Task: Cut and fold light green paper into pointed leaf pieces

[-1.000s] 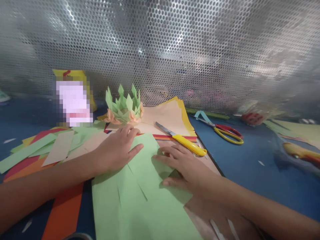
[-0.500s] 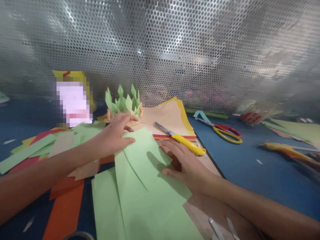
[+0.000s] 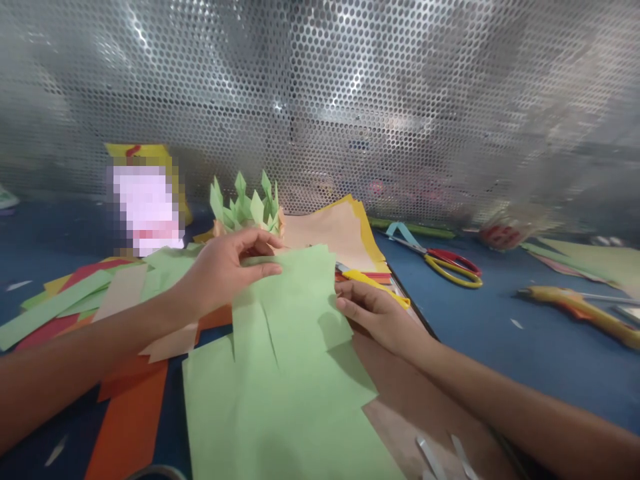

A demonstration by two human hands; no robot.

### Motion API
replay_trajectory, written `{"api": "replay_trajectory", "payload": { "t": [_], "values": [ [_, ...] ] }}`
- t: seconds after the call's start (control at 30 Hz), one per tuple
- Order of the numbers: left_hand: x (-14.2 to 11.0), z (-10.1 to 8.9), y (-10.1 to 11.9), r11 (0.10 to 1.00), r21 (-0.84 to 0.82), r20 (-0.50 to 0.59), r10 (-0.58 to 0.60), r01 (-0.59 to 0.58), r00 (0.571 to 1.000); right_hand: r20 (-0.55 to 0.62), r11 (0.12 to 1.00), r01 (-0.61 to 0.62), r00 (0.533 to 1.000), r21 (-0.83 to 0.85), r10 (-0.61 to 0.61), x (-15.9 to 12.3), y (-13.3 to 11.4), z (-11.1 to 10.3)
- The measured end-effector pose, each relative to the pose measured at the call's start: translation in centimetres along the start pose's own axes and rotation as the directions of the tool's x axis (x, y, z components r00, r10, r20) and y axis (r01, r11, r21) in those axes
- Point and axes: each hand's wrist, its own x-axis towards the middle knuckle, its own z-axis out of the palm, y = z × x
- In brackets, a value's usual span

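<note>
Green paper sheets (image 3: 295, 307) are lying between the two hands, spread in an uneven stack with their upper edges reaching toward the back of the work area. The left hand (image 3: 223, 267) is touching their upper left corner, its thumb resting along the near face and its fingers curling above; whether it is pinching the paper, I cannot tell. The right hand (image 3: 387, 320) is meeting the right edge with its thumb and fingertips drawn close together; a firm hold there is not showing clearly either.

Below these sheets, a larger green sheet (image 3: 285, 433) is extending toward the near edge of the view. Brown paper (image 3: 415, 393) is showing to its right, with two thin pale strips (image 3: 430, 457) lying on it. Just beyond the right hand, a yellow cutter (image 3: 373, 280) is lying partly hidden by the green paper. Behind it, beige paper (image 3: 325, 225) is resting over yellow sheets. Beside that, a folded green paper plant (image 3: 245, 207) is standing upright behind the left hand.

Farther left, an orange strip (image 3: 127, 420) and other coloured papers are overlapping. On the right, red-and-yellow-handled scissors (image 3: 453, 267) and a yellow tool (image 3: 575, 300) are lying on the blue table (image 3: 490, 347), while a perforated metal panel (image 3: 325, 100) is rising behind everything.
</note>
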Motion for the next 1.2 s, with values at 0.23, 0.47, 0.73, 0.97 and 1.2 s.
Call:
{"api": "replay_trajectory", "payload": {
  "t": [0.23, 0.47, 0.73, 0.97, 1.2],
  "values": [
    [-0.1, 0.2, 0.4, 0.996, 0.091, 0.01, 0.015, -0.016, 1.0, 0.005, 0.999, -0.007, 1.0, 0.035, 0.007, 0.0, -0.2, 0.0],
    [0.0, -0.4, 1.2, 0.991, 0.086, 0.002, -0.102, 0.101, 0.995, -0.202, 0.986, -0.05, 0.976, 0.159, 0.082, 0.2, 0.6, -0.3],
    [-0.2, -0.5, 1.5, 0.993, 0.029, 0.06, 0.11, -0.112, 0.992, -0.55, 0.927, 0.074, 0.821, 0.368, 0.152, 0.3, 0.1, -1.0],
    [-0.9, -1.7, 2.1, 0.861, -0.156, 0.185, 0.507, -0.484, 0.842, -0.584, 0.912, 0.097, 0.794, 0.398, 0.171, 0.8, 0.7, -1.3],
    [-0.7, 0.0, 0.7, 0.983, -0.048, -0.134, 0.172, -0.18, 0.976, -0.416, 0.927, 0.016, 0.897, 0.374, 0.152, 0.7, 0.9, -1.0]
  ]
}}
